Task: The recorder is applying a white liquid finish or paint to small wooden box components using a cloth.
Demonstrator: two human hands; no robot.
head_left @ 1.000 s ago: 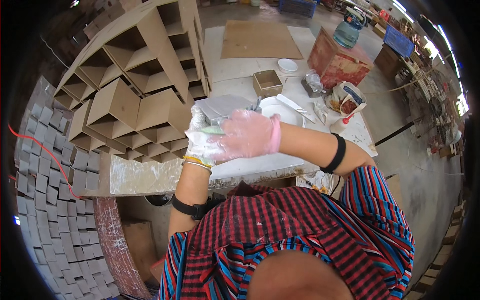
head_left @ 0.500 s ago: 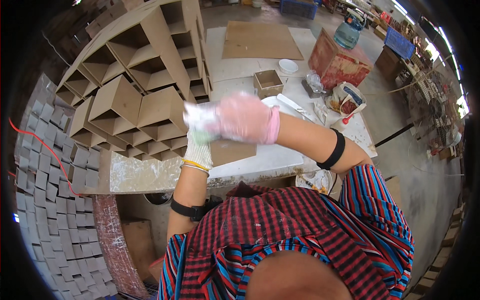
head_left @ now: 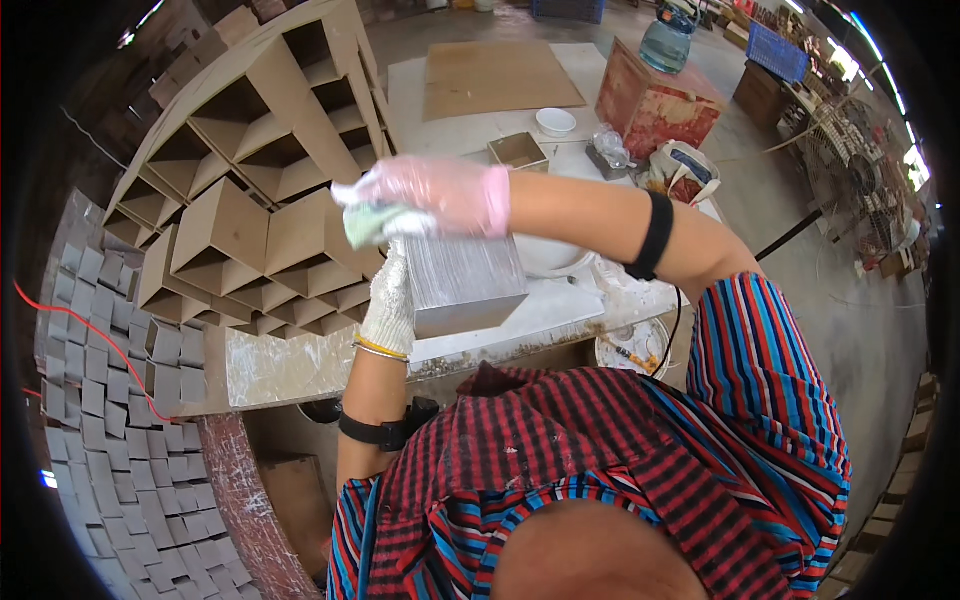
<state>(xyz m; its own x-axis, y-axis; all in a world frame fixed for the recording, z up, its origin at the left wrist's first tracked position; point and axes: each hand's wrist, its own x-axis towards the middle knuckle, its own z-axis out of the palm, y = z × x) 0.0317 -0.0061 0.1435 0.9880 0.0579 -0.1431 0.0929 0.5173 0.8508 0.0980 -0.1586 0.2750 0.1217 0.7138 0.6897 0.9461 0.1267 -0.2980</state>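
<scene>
Head view: where is our box (head_left: 465,275)?

Over the table (head_left: 270,375), before our chest. Our left hand (head_left: 388,300) holds its left side, so that hand is nearer.

And our right hand (head_left: 430,193)?

Closed on what looks like a green rag (head_left: 375,222), by the box's far left corner. From there the box lies right and toward us, with no clear long side. We can't tell if rag and box touch.

you have even, moderately bright light across the worktable (head_left: 280,370); strip lights (head_left: 872,40) glare at upper right. shadow darkens the openings of the cardboard boxes (head_left: 225,225). your gloved right hand (head_left: 425,195) is motion-blurred. fisheye distortion curves straight edges; corners fall to black.
</scene>
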